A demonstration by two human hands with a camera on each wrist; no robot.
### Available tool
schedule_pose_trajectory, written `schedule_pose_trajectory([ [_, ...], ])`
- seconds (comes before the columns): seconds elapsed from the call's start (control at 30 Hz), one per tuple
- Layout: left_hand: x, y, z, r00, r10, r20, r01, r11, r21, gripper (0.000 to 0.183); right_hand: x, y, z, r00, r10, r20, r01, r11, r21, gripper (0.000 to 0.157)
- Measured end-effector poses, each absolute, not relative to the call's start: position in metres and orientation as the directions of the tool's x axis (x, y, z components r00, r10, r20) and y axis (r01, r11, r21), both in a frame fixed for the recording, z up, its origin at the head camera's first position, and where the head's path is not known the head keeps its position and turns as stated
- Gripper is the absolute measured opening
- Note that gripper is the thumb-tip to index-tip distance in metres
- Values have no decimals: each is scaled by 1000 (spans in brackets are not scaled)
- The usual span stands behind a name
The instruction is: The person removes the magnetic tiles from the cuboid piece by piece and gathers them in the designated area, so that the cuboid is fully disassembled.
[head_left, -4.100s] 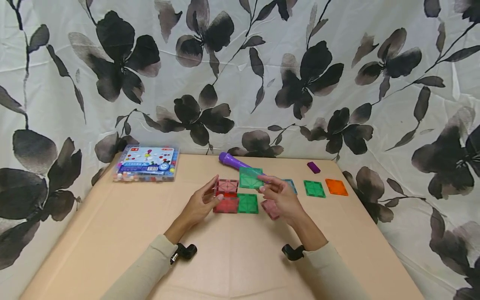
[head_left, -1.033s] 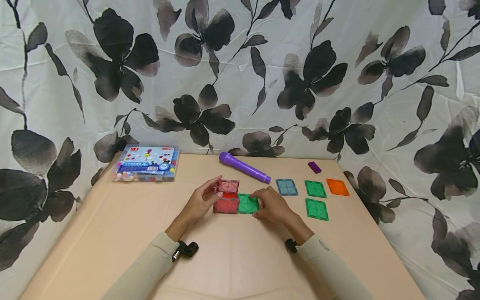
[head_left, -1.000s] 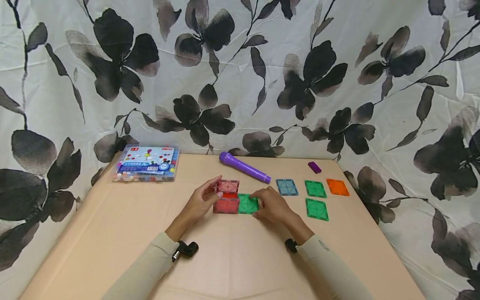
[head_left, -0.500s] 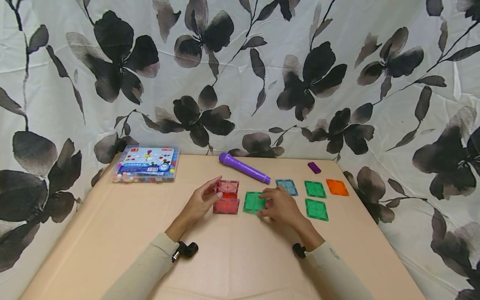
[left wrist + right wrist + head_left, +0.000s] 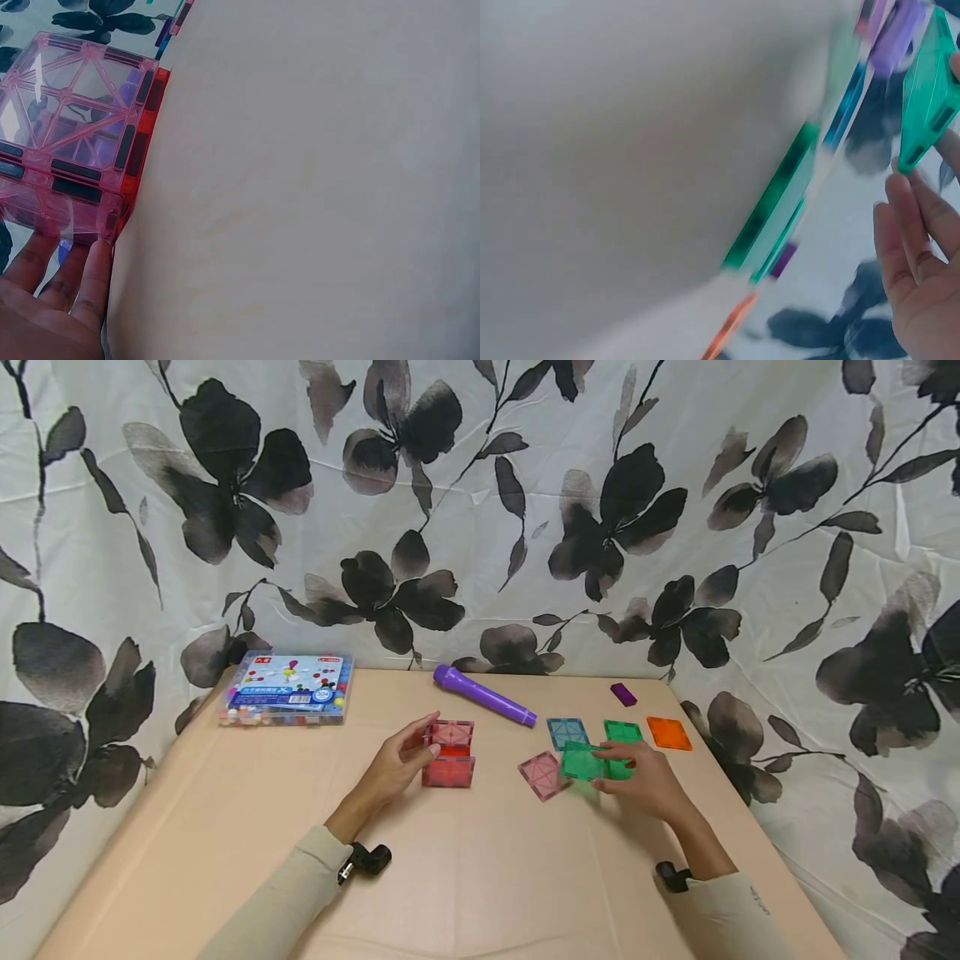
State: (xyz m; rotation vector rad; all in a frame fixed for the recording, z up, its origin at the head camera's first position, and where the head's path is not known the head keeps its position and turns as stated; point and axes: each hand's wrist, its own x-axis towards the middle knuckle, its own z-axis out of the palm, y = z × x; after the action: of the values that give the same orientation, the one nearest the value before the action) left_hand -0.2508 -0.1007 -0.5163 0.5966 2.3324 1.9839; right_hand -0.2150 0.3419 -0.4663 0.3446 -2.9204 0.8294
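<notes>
In the head view my left hand (image 5: 386, 768) holds the left side of a small box-like build of pink and red magnetic tiles (image 5: 448, 771). The left wrist view shows fingertips against a pink wall of it, with a red tile along one edge. Over to the right, my right hand (image 5: 641, 781) pinches a green magnetic tile (image 5: 581, 762) between thumb and fingers, raised off the table. It partly covers a second green tile (image 5: 619, 771) lying behind it. A loose pink tile (image 5: 542, 776) lies turned at an angle just left of the held tile.
Beyond the right hand lie a blue tile (image 5: 567, 733), another green tile (image 5: 623, 731) and an orange tile (image 5: 669, 733). A small purple block (image 5: 623, 694) sits near the back edge. A purple microphone-shaped toy (image 5: 483, 695) and a clear plastic box (image 5: 288, 689) are at the back.
My right hand has pulled the green tile away from the red tile's right side, lifted it and carried it right. The loose pink tile has come into view. My left hand stays in place.
</notes>
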Motion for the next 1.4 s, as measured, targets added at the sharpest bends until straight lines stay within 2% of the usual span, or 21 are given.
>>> schedule_pose_trajectory([
  [0.2, -251, -102, -517, -927, 294, 233, 275, 112, 955, 60, -208, 387, -464, -980, -156, 124, -197, 849, -490, 55],
  [0.47, -252, -103, -518, -929, 290, 229, 271, 116, 955, 59, -199, 438, -460, -984, -130, 125, -173, 876, -450, 52],
  [0.7, -250, -102, -518, -932, 293, 213, 258, 122, 959, 58, -194, 470, -463, -994, -94, 62, -112, 886, -449, 54],
  [0.97, -249, -102, -516, -932, 300, 204, 253, 134, 958, 60, -189, 492, -467, -992, -91, 84, -120, 868, -481, 50],
  [1.2, -249, -103, -516, -934, 301, 192, 240, 131, 962, 58, -189, 504, -479, -997, -80, 16, -77, 865, -496, 51],
  [1.4, -248, -102, -515, -936, 295, 190, 238, 133, 962, 60, -194, 484, -477, -1000, 11, -7, 13, 909, -417, 54],
])
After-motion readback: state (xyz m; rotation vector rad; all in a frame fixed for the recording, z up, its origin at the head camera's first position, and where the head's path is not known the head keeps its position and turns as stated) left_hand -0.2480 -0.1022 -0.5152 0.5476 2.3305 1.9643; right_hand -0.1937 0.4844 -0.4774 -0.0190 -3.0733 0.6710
